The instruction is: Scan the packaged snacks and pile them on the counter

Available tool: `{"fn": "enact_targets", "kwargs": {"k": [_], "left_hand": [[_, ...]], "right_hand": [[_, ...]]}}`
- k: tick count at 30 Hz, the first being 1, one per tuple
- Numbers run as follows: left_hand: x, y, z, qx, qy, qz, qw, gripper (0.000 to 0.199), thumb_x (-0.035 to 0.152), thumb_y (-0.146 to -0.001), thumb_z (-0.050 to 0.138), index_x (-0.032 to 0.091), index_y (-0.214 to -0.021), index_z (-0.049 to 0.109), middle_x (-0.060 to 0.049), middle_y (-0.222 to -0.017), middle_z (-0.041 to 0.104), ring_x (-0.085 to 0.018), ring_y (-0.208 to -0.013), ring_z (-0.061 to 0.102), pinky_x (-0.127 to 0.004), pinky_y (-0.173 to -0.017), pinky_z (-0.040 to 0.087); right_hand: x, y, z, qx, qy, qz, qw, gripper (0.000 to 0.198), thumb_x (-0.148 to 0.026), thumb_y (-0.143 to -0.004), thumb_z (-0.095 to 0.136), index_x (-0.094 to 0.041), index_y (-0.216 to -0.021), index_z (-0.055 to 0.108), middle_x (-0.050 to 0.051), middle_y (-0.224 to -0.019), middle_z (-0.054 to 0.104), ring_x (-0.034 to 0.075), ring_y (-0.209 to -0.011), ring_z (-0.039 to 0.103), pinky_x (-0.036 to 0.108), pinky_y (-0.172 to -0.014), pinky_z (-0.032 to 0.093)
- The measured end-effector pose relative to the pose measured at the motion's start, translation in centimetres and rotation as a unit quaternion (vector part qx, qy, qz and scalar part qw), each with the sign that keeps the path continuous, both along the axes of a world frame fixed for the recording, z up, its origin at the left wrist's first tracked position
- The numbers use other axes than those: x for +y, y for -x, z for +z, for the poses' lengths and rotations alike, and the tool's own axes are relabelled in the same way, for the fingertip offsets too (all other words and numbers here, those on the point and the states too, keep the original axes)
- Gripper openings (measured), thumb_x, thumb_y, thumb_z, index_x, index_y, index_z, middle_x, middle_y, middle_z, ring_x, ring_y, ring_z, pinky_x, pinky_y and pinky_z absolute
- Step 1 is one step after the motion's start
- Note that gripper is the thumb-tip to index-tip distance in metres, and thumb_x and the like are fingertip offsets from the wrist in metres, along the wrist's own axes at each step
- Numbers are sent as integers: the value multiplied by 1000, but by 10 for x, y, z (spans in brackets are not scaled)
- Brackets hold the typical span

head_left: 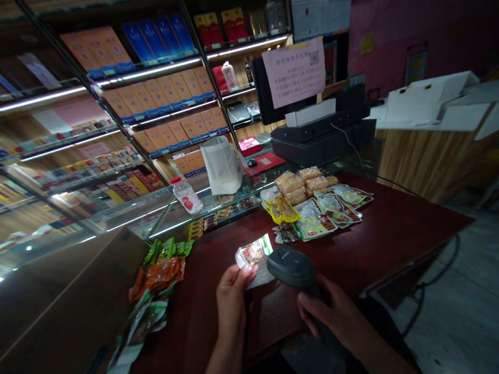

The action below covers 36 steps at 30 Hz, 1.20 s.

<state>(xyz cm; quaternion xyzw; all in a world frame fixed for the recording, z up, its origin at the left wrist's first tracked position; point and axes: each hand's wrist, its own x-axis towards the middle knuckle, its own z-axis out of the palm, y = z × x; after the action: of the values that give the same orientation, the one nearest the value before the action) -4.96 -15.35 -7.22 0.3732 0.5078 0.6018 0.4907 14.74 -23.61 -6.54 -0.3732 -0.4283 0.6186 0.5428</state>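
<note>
Between thumb and fingers my left hand [233, 291] pinches a small snack packet [254, 251], lifted above the dark red table and brightly lit. My right hand [331, 306] is wrapped round the handle of a black barcode scanner [291, 266]. The scanner's head points at the packet from the right, close to it but apart. Beneath the packet lies a printed sheet of paper [262, 276], partly covered by the packet and hand. Farther back are a yellow snack bag [281, 206], several green-and-white packets [314, 223] and a stack of clear-wrapped snacks [298, 188].
At the left stand a cardboard box [70, 291] and a row of green and orange packets [161, 272]. A glass counter [163, 218] holds a bottle [187, 196] and a white bag [222, 165]. Behind the table are a register [312, 135] and stocked shelves; a cable hangs at the right.
</note>
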Motion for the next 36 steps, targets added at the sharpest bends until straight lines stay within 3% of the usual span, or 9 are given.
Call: {"fn": "enact_targets", "kwargs": {"k": [4, 9, 15, 19, 29, 36], "left_hand": [[0, -2, -2, 11, -7, 11, 1000, 31, 34, -63, 84, 13, -84, 74, -7, -80, 78, -20, -79, 75, -26, -74, 59], [0, -2, -1, -27, 39, -50, 998, 33, 29, -58, 89, 14, -79, 69, -4, -77, 77, -18, -76, 75, -24, -73, 60], [0, -23, -1, -56, 193, -184, 962, 22, 14, -69, 83, 12, -81, 65, -12, -84, 77, -21, -79, 77, -22, -67, 62], [5, -46, -1, -84, 234, -198, 948, 10, 5, -80, 70, 10, -85, 62, -16, -87, 76, -22, -81, 77, -22, -68, 62], [30, -69, 14, -109, 224, -151, 957, 11, -2, -89, 52, 8, -88, 58, -16, -86, 75, -19, -77, 77, -21, -68, 62], [28, -61, 4, -82, 262, -209, 939, 18, 0, -88, 53, 6, -105, 52, -18, -93, 74, -23, -81, 77, -24, -69, 62]], "right_hand": [[-3, -3, 0, -11, -7, -4, 1000, 33, -52, -83, 70, -21, -80, 60, -7, -52, 57, 10, -37, 48, 22, -40, 37], [-6, -19, -4, 10, -7, -27, 1000, 34, -51, -81, 73, -18, -80, 64, -5, -54, 59, 8, -38, 47, 21, -42, 37], [-6, -54, -11, 73, 64, -183, 978, 40, -52, -77, 77, -17, -94, 70, -4, -61, 63, 6, -39, 51, 17, -40, 34], [-7, -68, -11, 94, 52, -246, 963, 41, -51, -77, 78, -16, -96, 71, -2, -61, 64, 7, -39, 52, 18, -40, 37], [-11, -65, -15, 107, 55, -240, 963, 40, -52, -75, 80, -19, -96, 72, -3, -61, 64, 7, -39, 52, 17, -40, 37], [-9, -66, -16, 116, 55, -235, 964, 39, -51, -76, 80, -19, -98, 71, -3, -62, 65, 7, -40, 53, 17, -40, 38]]}}
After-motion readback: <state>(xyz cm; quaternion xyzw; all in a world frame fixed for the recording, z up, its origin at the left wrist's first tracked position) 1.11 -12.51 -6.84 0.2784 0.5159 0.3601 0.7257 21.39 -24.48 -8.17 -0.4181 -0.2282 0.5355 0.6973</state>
